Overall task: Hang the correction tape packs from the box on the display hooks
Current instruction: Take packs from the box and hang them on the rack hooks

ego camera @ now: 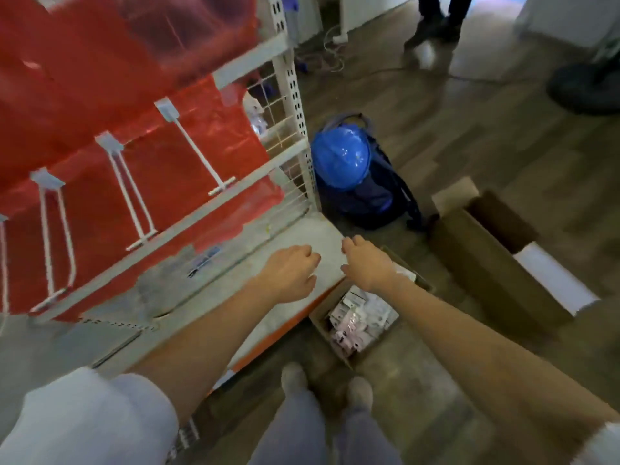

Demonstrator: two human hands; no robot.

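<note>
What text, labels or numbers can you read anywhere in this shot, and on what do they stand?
No text can be read in this frame.
Correction tape packs in the small open cardboard box: print too blurred to read.
Small blue label on the grey base shelf of the display rack: too small and blurred.
Blue hard hat on the dark backpack: no marking visible.
Long empty cardboard box: no print visible.
</note>
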